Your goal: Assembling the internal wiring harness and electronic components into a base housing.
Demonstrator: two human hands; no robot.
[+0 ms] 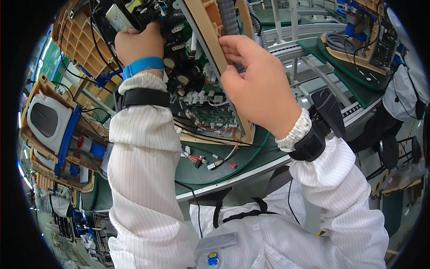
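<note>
Left hand (139, 45) curls near green circuit board (219, 117), we can't tell grip; right hand (260, 83), loosely open, at tan plastic frame (208, 31) on dark-green table (190, 175). Probably internals work; next needs steady bracing.

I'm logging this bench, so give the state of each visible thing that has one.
Left bare hand, partly hidden
Right bare hand, open at long tan frame
Blue flat wristband, worn
Green circuit board, uncovered
White plastic connectors on green mat, unplugged
Grey slim hose at upper right, coiled
</note>
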